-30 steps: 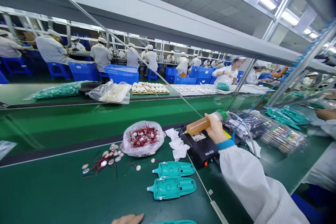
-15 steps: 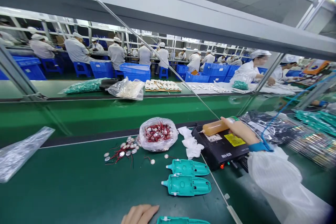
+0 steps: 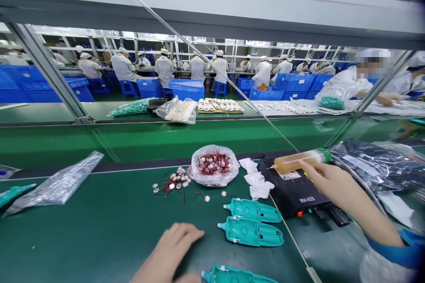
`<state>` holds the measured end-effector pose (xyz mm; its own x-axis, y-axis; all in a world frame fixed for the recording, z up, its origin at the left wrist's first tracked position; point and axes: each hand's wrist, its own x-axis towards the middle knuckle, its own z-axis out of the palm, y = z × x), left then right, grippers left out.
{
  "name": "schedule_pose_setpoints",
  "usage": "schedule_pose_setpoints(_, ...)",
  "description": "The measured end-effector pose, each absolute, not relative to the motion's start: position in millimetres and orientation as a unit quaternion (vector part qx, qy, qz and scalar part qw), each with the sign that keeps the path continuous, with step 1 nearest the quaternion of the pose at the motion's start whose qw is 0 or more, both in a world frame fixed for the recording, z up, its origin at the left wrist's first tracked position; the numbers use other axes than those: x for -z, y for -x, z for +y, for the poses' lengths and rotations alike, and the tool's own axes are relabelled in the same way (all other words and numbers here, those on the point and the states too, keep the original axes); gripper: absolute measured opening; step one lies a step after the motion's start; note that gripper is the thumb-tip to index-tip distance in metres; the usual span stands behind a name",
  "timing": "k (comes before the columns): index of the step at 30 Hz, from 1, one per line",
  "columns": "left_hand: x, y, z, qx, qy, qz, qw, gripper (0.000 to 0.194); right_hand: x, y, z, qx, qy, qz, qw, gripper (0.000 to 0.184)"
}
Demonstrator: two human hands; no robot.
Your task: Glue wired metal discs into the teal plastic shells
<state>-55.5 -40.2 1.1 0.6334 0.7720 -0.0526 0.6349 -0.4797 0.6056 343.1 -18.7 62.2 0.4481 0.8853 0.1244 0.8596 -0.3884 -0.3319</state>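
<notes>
My right hand (image 3: pixel 335 185) is over the black RH-928 box (image 3: pixel 292 194), index finger stretched out against the side of an amber-filled syringe barrel (image 3: pixel 295 162) with a green end. The barrel lies on top of the box; the other fingers are partly hidden. Low in the view, my left hand (image 3: pixel 172 247) is above the green mat, fingers loosely bent and nothing seen in them. Close to its thumb lies a turquoise plastic shell (image 3: pixel 239 275), cut off by the bottom edge. Two more turquoise shells (image 3: pixel 254 232) lie side by side beyond it, their hollow insides up.
A clear bag (image 3: pixel 215 181) holds small discs with red wires. A pile of loose wired discs (image 3: pixel 172 183) lies beside it. White tissues (image 3: pixel 260 185) sit near the box. Bubble wrap (image 3: pixel 63 185) is at left, dark plastic bags (image 3: pixel 381 163) at right. Co-workers sit beyond.
The view has turned a little to the right. My right hand's grip on the syringe barrel has loosened, its hand now lower and right. My left hand has come further into view.
</notes>
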Motion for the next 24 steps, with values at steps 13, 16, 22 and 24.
schedule_pose_setpoints(13,-5,-9,47,-0.134,-0.884,0.435,0.104,0.016,-48,-255,-44,-0.334,0.583,-0.698,0.248,0.029)
schedule_pose_setpoints(16,-16,-12,39,-0.143,-0.880,0.440,0.109,0.017,-48,-255,-45,-0.336,0.587,-0.683,0.275,0.030)
schedule_pose_setpoints(22,-56,-36,8,-0.252,-0.832,0.434,0.237,0.017,-48,-237,-47,-0.297,0.538,-0.691,0.382,0.017)
schedule_pose_setpoints(24,-65,-51,4,-0.294,-0.787,0.407,0.358,0.020,-46,-224,-44,-0.347,0.497,-0.675,0.420,0.041)
